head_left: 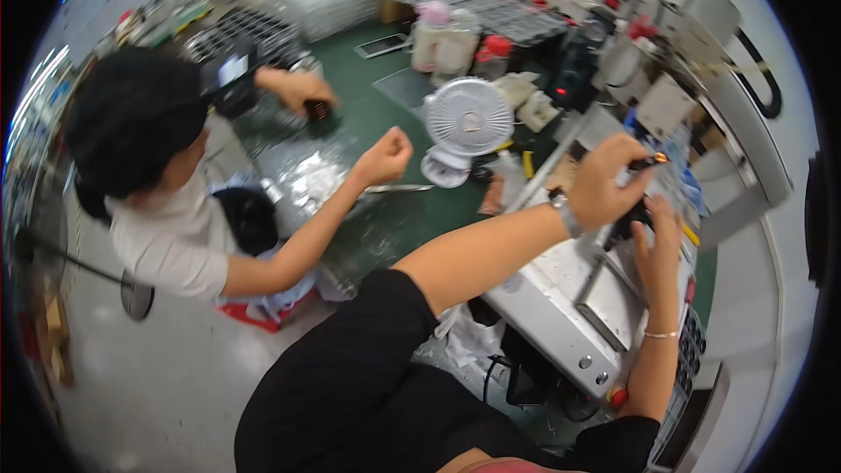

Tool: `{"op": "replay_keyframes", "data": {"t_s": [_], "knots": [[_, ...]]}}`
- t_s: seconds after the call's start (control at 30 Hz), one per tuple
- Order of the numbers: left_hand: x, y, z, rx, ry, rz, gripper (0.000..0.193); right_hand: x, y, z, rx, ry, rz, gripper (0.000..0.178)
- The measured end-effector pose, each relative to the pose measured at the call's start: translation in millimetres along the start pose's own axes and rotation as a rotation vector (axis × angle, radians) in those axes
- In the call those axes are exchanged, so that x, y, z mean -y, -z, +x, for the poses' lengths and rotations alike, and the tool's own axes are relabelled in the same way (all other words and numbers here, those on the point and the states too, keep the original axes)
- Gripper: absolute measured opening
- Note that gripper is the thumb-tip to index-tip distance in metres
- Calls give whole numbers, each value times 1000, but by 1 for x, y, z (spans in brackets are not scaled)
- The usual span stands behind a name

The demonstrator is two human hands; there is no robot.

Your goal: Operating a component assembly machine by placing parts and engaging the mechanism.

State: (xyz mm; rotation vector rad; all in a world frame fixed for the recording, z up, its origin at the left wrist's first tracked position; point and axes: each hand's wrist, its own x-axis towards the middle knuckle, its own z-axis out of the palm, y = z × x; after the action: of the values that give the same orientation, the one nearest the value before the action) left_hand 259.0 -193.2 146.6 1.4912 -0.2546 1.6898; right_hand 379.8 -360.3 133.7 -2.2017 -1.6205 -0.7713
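Note:
My left hand (604,182), with a watch on its wrist, is closed around a small dark part (648,162) that has an orange gleam at its end. Just below it, my right hand (661,241) has its thumb and fingers about a black part (627,224), partly hidden by the hand and blurred. Both hands are over the far half of a white bench machine (561,285) with a raised metal plate on its bed. The exact kinds of the two parts cannot be made out.
A co-worker in a black cap (131,114) sits at the left at a green table (403,219). A white fan (469,118), bottles (442,39) and a phone (381,45) stand or lie there. A red button (618,397) is at the machine's near corner; black trays (690,346) are beside it.

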Motion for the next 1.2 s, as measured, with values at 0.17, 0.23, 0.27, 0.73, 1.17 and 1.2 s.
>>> {"op": "replay_keyframes", "data": {"t_s": [0.17, 0.23, 0.27, 0.73, 1.17, 1.2], "knots": [[-54, 44, -13, 75, 249, -29, 19, 0, -1, 13, -23, 13, 99, 33], [-89, 80, -35, 96, 506, -322, 28, -4, -1, 11, 1, 13, 105, 37], [-107, 110, -40, 173, 495, -152, 34, -6, 1, 8, 12, 3, 114, 38], [-104, 398, -58, 595, 758, 1573, 17, 14, 7, 6, 39, -17, -45, 41], [-54, 446, -100, 654, 716, 1764, 23, 8, 4, 4, 32, 8, -99, 41], [-55, 445, -100, 668, 717, 1760, 23, 8, 4, 3, 30, 18, -111, 41]]}}
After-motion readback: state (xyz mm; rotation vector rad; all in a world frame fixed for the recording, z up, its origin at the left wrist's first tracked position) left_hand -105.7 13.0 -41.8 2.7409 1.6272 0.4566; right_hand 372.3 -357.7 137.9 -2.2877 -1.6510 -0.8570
